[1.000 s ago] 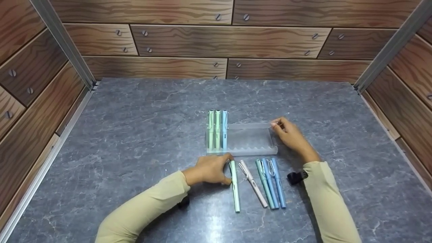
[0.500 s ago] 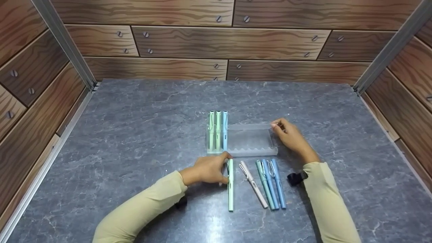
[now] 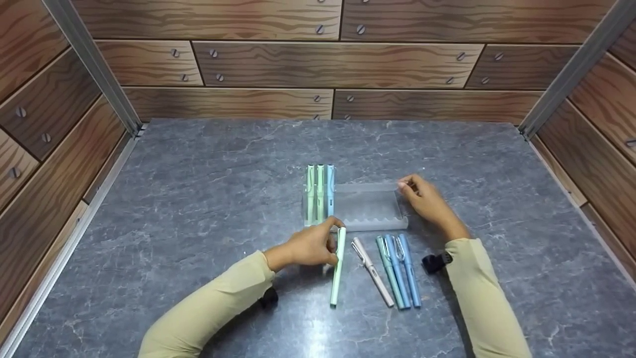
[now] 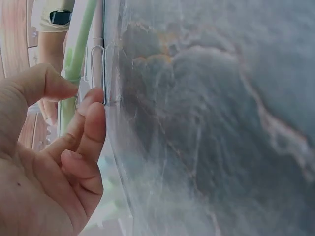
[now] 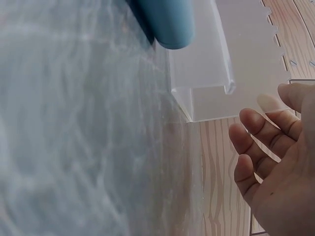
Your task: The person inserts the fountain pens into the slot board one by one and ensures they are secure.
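Observation:
My left hand (image 3: 309, 245) pinches a light green capped pen (image 3: 337, 281) between thumb and fingers. The pen slants, its upper end near the front edge of a clear plastic pen stand (image 3: 367, 201). In the left wrist view the same green pen (image 4: 78, 46) rises past the thumb. Two green pens (image 3: 315, 194) and a light blue pen (image 3: 331, 191) lie side by side in the stand's left slots. At the stand's back right corner, my right hand (image 3: 426, 200) pinches the plastic edge; the right wrist view shows a fingertip through the frosted sheet (image 5: 251, 64).
On the grey marbled table (image 3: 223, 184), a pale grey pen (image 3: 373, 272) lies in front of the stand. To its right are a teal pen (image 3: 391, 273) and two blue pens (image 3: 408, 271), close together. Wood-patterned walls (image 3: 268, 64) surround the back and sides.
My left hand has lifted the green pen from the table, shifting it slightly left and then toward the stand, its lower end swinging left. The right hand stays at the stand's corner.

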Demonstrator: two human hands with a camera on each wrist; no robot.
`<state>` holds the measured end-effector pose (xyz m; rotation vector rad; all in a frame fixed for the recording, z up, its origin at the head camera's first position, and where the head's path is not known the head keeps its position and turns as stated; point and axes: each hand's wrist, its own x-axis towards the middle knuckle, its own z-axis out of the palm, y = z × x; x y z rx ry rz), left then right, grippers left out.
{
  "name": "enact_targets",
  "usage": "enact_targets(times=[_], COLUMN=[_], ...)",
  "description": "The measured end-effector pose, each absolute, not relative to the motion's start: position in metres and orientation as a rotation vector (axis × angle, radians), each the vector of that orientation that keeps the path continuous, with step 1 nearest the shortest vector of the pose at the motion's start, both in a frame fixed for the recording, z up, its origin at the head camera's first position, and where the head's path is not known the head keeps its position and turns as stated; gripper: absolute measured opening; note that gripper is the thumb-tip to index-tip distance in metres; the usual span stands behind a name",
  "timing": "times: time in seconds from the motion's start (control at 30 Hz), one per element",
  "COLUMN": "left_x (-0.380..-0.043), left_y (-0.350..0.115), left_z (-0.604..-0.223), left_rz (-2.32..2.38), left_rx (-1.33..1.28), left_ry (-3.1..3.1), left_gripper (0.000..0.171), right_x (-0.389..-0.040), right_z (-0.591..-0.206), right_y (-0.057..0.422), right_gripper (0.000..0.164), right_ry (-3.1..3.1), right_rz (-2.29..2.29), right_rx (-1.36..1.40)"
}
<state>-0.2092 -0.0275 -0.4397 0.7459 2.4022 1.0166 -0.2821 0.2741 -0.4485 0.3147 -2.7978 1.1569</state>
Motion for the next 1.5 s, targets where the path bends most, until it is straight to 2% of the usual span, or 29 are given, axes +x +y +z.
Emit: enact_targets(times=[0.77, 1.5], left_x=[-0.211, -0.213], left_y=[-0.031, -0.031], left_z=[-0.451, -0.443], left_rz=[1.4, 1.452], left_rx=[0.698, 0.709], left_ry=[1.934, 2.088], left_gripper=[0.064, 0.062], right_x=[-0.281, -0.281], right_z=[-0.447, -0.447], right_y=[0.275, 0.275], right_gripper=[0.028, 0.029], right_ry=[-2.806, -2.82], right_rz=[1.176, 1.173], right_rx=[0.321, 0.299])
